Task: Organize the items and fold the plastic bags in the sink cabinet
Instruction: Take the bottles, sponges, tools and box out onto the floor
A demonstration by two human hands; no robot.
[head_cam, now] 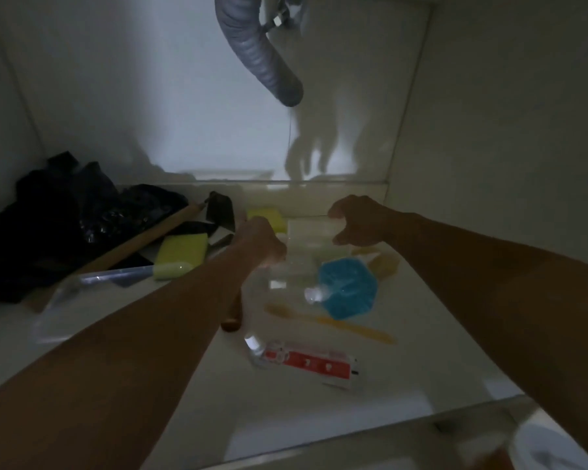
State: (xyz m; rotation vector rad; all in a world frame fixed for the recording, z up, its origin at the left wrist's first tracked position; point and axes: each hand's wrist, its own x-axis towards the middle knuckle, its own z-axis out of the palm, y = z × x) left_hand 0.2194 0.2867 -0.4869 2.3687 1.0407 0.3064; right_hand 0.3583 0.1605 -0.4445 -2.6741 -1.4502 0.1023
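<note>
Bags first: one heap of crumpled black plastic bags (pixel 51 225) fills the far-left corner of the white cabinet floor (pixel 319 418). One wooden stick (pixel 143 240) lies beside the heap, long axis diagonal, its far tip pointing up-right toward the back wall. Sponges, yellow-green: two, one (pixel 180 254) near the stick, long axis running left-right, and one (pixel 269 217) further back, partly behind the left hand (pixel 263 244). That hand has curled fingers at the left edge of a white block (pixel 311 235); whether it grips the block cannot be told. Right hand (pixel 360 220) hovers at the block's right end, thumb and fingers spread in a claw. Nearer: one blue pouch (pixel 348 288), one red-labelled clear packet (pixel 306 362). Grey corrugated hose (pixel 258 52) hangs above.
</note>
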